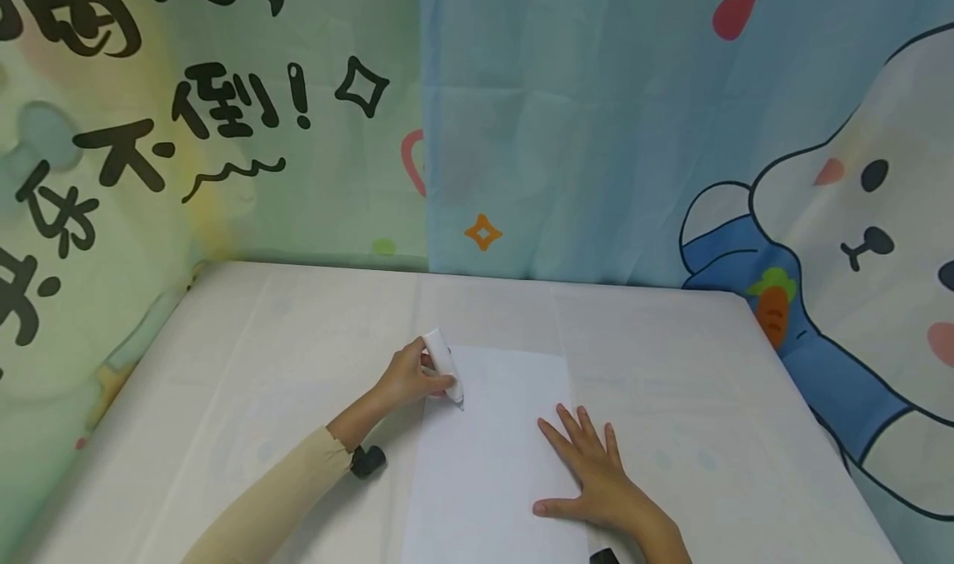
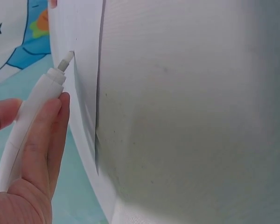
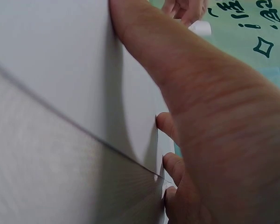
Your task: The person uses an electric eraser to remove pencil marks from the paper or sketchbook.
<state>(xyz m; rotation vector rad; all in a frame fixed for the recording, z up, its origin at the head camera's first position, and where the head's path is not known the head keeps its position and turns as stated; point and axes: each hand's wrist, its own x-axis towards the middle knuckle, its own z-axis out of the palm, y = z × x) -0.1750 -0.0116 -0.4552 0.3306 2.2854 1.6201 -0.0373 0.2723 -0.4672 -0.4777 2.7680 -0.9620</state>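
My left hand (image 1: pixel 406 375) grips a thick white pen-shaped tool (image 1: pixel 441 359) between thumb and fingers. In the left wrist view, the white pen-shaped tool (image 2: pixel 31 112) has a stepped collar and a narrow pale grey tip. That tip points down at the upper left part of a blank white sheet of paper (image 1: pixel 488 465), right at its surface. My right hand (image 1: pixel 596 481) lies spread over the sheet's right edge, thumb on the paper. In the right wrist view, the right hand (image 3: pixel 177 74) touches the paper (image 3: pixel 51 51) with its thumb tip.
A white cloth covers the table (image 1: pixel 298 324) under the paper. Behind it hang a green curtain (image 1: pixel 328 200) with black lettering and a blue curtain (image 1: pixel 566 133) with a cartoon figure. A black strap-on device (image 1: pixel 368 461) sits at the left wrist.
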